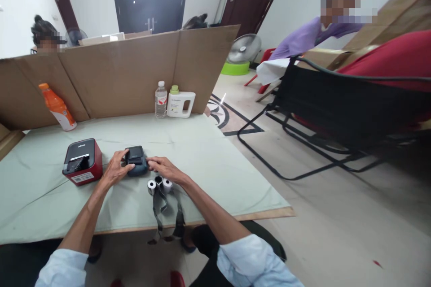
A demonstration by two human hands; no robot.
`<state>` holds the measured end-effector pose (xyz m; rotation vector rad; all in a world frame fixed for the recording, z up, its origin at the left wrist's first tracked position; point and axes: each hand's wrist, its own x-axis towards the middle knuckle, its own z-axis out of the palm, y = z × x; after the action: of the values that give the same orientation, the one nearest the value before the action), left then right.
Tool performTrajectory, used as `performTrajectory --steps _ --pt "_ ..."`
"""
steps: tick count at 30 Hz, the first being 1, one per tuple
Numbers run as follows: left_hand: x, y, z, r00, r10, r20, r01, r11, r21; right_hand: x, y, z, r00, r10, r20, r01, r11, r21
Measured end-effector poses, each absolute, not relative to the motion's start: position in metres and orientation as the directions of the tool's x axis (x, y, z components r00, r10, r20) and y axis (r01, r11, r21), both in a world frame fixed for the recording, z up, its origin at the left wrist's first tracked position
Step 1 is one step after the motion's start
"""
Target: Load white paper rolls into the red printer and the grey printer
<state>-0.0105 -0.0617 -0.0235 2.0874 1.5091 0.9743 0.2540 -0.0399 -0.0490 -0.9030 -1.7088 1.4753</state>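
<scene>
Worktop [208, 161] under a pale green cloth carried everything. Cardboard screen [134, 71] stood behind – orange bottle [58, 106], water bottle [160, 99] and white jug [180, 104] against it. Red printer [82, 161] sat left of the hands. Small dark printer [136, 160] lay mid-worktop – left hand [116, 170] gripped its side, right hand [164, 169] touched the other. Three paper rolls [159, 184] just below, beside right hand.

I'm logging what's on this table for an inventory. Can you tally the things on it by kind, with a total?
Printers: 2, a red one and a dark one between the left hand and right hand
Paper rolls: 3
Bottles: 2, orange and clear
Jugs: 1, white
Straps: 1
Total: 9
</scene>
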Motion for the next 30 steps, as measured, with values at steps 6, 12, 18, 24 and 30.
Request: performTrajectory --steps 6,12,18,24,30 --pt "-0.006 -0.056 -0.022 0.136 0.937 0.321 0.687 -0.322 0.651 0.251 -0.042 -0.048 -0.469 0.883 0.018 0.076 0.061 -0.995" --pt "-0.002 -0.061 -0.020 0.133 0.930 0.343 0.721 -0.328 0.610 0.256 -0.039 -0.049 -0.473 0.881 0.006 0.044 0.031 -0.999" --pt "0.003 -0.070 -0.016 0.139 0.915 0.380 0.755 -0.346 0.557 0.256 -0.034 -0.056 -0.472 0.882 -0.001 -0.006 -0.004 -1.000" --pt "0.012 -0.057 -0.005 0.123 0.906 0.404 0.793 -0.335 0.509 0.255 -0.032 -0.060 -0.474 0.881 0.018 -0.043 -0.003 -0.999" --pt "0.017 -0.057 -0.006 0.103 0.900 0.424 0.786 -0.335 0.520 0.254 -0.027 -0.057 -0.462 0.880 0.106 -0.038 0.100 -0.994"
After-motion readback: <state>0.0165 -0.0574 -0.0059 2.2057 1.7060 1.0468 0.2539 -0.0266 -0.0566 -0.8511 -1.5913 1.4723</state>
